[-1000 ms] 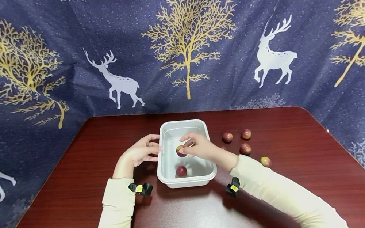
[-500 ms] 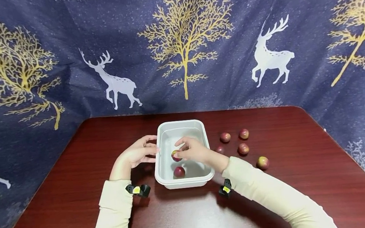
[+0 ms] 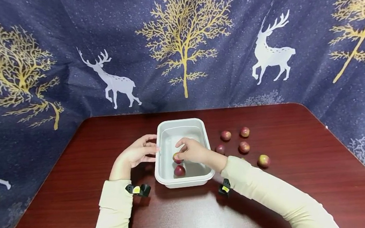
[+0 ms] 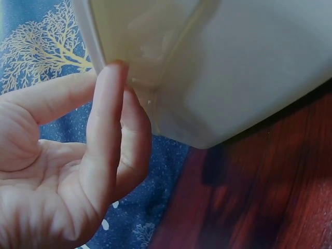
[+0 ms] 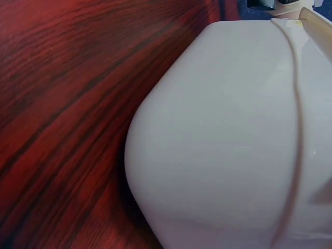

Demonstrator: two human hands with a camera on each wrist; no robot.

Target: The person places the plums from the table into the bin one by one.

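A white plastic tub (image 3: 185, 180) stands on the table, its outer wall filling much of the left wrist view (image 4: 244, 67). My left hand (image 3: 138, 153) touches the tub's left side, its spread fingers against the outer wall and rim. Inside the tub, my right hand (image 3: 192, 150) pinches a small round red-and-yellow fruit (image 3: 177, 159) between thumb and fingers. A darker red fruit (image 3: 179, 171) lies just nearer to me on the tub floor; whether the two touch I cannot tell. The right wrist view shows only the tub's outside (image 5: 207, 129), with my right hand out of sight.
Several similar fruits lie right of the tub on the dark red table (image 3: 111, 130), such as a yellowish one (image 3: 264, 161) and a reddish one (image 3: 244, 147). My right forearm partly covers another. A blue cloth (image 3: 165, 75) with deer and trees hangs behind.
My right hand has lowered the pinched fruit toward me, closer to the red one in the tub. The left hand has stayed at the tub's side. The whole head view has shifted slightly.
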